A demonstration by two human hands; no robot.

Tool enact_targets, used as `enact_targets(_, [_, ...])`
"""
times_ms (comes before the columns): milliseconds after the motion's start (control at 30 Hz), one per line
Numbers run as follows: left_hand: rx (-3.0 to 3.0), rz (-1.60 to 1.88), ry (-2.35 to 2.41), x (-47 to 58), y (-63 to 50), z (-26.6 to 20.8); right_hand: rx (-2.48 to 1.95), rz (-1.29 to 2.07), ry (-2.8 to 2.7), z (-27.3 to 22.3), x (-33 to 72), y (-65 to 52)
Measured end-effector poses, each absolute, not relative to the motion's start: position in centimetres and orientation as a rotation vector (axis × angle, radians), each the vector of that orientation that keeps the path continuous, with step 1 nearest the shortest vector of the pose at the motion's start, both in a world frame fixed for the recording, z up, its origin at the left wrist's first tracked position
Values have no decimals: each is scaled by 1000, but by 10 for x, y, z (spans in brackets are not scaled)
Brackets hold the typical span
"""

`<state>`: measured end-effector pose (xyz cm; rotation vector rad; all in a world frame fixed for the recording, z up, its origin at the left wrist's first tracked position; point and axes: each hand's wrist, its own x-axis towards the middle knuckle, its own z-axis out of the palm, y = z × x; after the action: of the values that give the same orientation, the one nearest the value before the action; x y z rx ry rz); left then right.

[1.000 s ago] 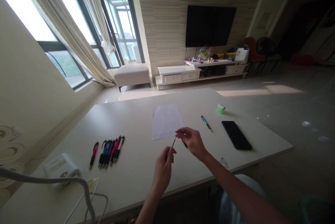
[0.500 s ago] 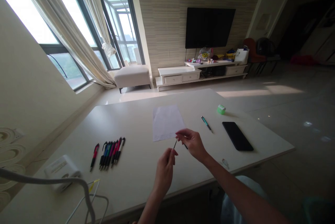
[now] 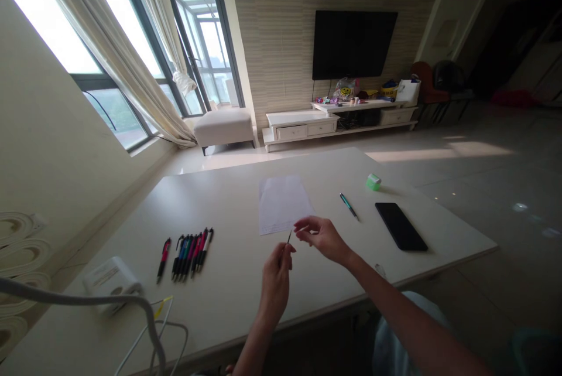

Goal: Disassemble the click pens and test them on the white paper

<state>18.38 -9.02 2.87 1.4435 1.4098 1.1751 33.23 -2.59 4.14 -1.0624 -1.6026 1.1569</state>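
Note:
My left hand [image 3: 276,267] is closed in a pinch on a thin pen refill [image 3: 289,236], which points upward with its dark length showing above the fingertips. Just to the right, my right hand [image 3: 322,238] hovers near the refill's upper tip, its fingers curled and slightly apart from it. What sits inside the right hand's curled fingers is hidden. Beyond both hands lies a white sheet of paper [image 3: 283,203] with faint lines along its near edge. A teal and black pen [image 3: 349,207] rests to the right of the paper.
Several click pens [image 3: 192,254] lie in a row on the white table [image 3: 228,300], with a red pen [image 3: 164,260] beside them. A white box [image 3: 112,283] and grey cable [image 3: 88,302] occupy the left. At right are a black phone [image 3: 400,226] and a green container [image 3: 373,182].
My right hand has come off the refill's tip, leaving a small gap. A dark piece that showed below the right hand is now out of sight. The view has shifted slightly.

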Motion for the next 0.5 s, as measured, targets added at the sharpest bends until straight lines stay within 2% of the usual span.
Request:
enact_targets(133, [1438, 1183, 1432, 181, -89, 30, -1628, 785, -1790, 22, 350, -7])
enact_targets(233, [1446, 1169, 1430, 182, -89, 28, -1832, 662, -1863, 7, 349, -3])
enact_targets(367, [1478, 1124, 1439, 182, -88, 26, -1749, 717, -1858, 9, 339, -4])
enact_targets(500, [1491, 1106, 1465, 181, -89, 25, -1243, 1014, -1562, 32, 337, -14])
